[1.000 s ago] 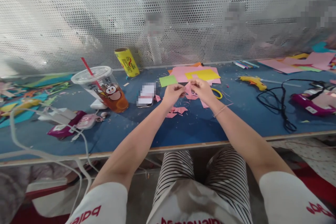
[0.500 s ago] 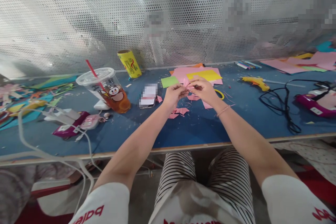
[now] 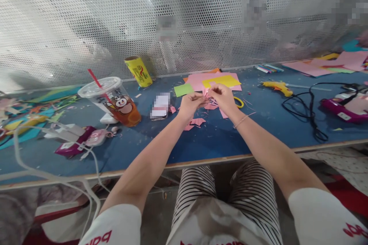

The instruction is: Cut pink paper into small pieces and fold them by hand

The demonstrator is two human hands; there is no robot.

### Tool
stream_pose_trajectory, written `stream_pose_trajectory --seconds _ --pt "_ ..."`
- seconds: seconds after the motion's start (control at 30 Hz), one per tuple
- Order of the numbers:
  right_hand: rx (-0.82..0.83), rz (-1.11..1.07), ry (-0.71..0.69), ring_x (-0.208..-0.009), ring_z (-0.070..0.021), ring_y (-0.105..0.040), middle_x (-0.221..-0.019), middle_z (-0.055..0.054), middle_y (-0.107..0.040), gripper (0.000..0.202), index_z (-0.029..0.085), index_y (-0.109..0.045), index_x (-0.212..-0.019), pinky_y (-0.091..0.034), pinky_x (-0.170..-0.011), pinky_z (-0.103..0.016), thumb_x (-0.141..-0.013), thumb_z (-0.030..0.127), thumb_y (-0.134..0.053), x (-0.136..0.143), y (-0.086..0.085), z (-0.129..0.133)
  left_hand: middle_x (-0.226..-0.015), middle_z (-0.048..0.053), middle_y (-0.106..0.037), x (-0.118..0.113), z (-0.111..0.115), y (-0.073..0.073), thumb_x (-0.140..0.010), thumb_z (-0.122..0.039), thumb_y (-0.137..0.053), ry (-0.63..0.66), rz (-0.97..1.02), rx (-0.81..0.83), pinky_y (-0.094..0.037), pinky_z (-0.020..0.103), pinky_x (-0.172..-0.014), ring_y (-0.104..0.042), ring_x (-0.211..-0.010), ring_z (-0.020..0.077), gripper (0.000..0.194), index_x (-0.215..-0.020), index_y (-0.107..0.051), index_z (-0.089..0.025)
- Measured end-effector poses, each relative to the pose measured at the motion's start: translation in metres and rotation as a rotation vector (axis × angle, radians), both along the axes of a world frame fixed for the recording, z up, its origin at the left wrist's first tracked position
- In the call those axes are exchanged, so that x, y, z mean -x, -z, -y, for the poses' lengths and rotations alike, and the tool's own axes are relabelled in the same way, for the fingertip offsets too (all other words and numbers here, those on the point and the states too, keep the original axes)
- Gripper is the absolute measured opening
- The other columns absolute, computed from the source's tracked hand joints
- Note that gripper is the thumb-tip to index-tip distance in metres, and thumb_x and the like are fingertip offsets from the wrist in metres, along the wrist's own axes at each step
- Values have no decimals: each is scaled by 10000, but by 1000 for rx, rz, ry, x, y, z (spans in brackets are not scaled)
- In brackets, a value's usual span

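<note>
My left hand (image 3: 190, 104) and my right hand (image 3: 222, 97) meet over the middle of the blue table (image 3: 201, 138). Both pinch a small folded pink paper piece (image 3: 206, 93) between their fingertips, just above the tabletop. Under and beside the hands lie pink paper scraps (image 3: 197, 121). A yellow ring of tape (image 3: 239, 102) sits just right of my right hand. Behind the hands are pink paper sheets (image 3: 198, 80), a yellow sheet (image 3: 220, 81) and a green sheet (image 3: 184, 89).
A plastic cup with a red straw (image 3: 115, 101) and a phone (image 3: 160, 105) stand left of my hands. A yellow can (image 3: 138, 71) leans at the perforated screen. A yellow glue gun (image 3: 277, 87), black cable (image 3: 310, 109) and magenta packets (image 3: 342, 109) lie right; white cables (image 3: 57, 176) left.
The hands stay together on the pink paper piece and the fingers shift slightly on it. The view has drifted a little.
</note>
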State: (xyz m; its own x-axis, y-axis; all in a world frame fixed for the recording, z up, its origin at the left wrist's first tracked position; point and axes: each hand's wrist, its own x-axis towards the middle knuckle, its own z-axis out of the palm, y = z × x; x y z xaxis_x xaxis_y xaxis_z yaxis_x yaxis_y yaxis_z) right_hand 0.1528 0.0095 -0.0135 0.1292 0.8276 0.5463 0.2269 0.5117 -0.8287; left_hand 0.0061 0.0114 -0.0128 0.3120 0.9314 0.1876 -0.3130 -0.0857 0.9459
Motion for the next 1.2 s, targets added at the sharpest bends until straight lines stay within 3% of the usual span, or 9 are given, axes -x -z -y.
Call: stream_pose_trajectory --seconds 0.3,0.47,0.6,0.7,0.87,1.2 --pt "-11 13 10 -672 -111 -510 -731 6 -538 152 189 -519 -753 -437 -678 -287 -751 319 -597 4 1 3 -649 37 -679 -3 4 -3 -596 -233 -745 -99 12 18 -559 311 -699 -666 -604 139 210 -704 -607 -117" --pt "-13 -79 -38 -780 -127 -540 -856 -21 -565 179 193 -530 -875 -454 -735 -292 -769 333 -568 7 -2 5 -640 37 -675 -2 5 -5 -595 -238 -739 -114 21 14 -558 317 -690 -666 -603 144 208 -699 -607 -116" --pt "49 -25 -91 -756 -130 -527 -842 -13 -566 306 185 -565 -933 -444 -712 -292 -691 352 -651 9 -1 5 -644 36 -676 -2 5 -2 -605 -256 -733 -123 -19 -42 -556 313 -689 -664 -602 141 210 -712 -621 -114" --pt "90 18 -53 -681 -121 -498 -754 3 -550 303 168 -595 -889 -422 -659 -287 -656 346 -673 9 -1 5 -655 35 -681 -2 4 0 -615 -251 -717 -127 -55 -62 -555 311 -700 -667 -623 142 197 -732 -634 -116" --pt "149 -134 -162 -610 -105 -493 -665 15 -549 250 154 -606 -784 -406 -594 -268 -625 330 -685 9 1 3 -650 33 -677 -3 3 1 -613 -229 -701 -124 -81 -41 -549 293 -667 -667 -620 142 175 -727 -624 -120" --pt "305 -332 -227 -508 -80 -450 -533 37 -500 332 156 -580 -613 -370 -505 -242 -515 407 -773 9 -4 7 -580 16 -650 -3 7 -9 -607 -180 -679 -99 -112 24 -525 255 -604 -621 -524 103 135 -700 -606 -113"
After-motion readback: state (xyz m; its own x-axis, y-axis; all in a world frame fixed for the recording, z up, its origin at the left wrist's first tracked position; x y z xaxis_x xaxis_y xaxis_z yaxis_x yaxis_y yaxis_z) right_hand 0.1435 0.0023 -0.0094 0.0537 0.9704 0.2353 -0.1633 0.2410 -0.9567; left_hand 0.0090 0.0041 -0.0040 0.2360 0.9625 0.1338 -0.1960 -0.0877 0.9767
